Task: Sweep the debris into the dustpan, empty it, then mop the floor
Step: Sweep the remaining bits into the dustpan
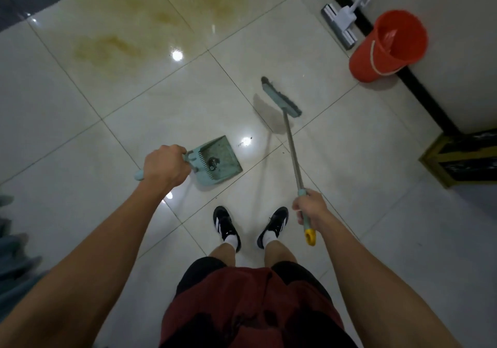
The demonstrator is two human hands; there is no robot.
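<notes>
My left hand (164,165) grips the handle of a teal dustpan (221,160), which sits on the white tiled floor with a dark clump of debris inside. My right hand (312,207) holds the teal grip of a long broom (281,97), whose teal head hovers over the floor to the right of the pan. A few dark specks of debris (246,142) lie on the tile between pan and broom. Yellow-brown stains (107,47) spread across the tiles farther away. A white flat mop (343,18) leans by the wall at the upper right.
An orange bucket (390,46) stands by the black skirting at the right wall. A dark, gold-trimmed box (462,156) sits at the right edge. My feet in black shoes (226,225) stand just behind the pan. Bluish cloth shows at the left edge.
</notes>
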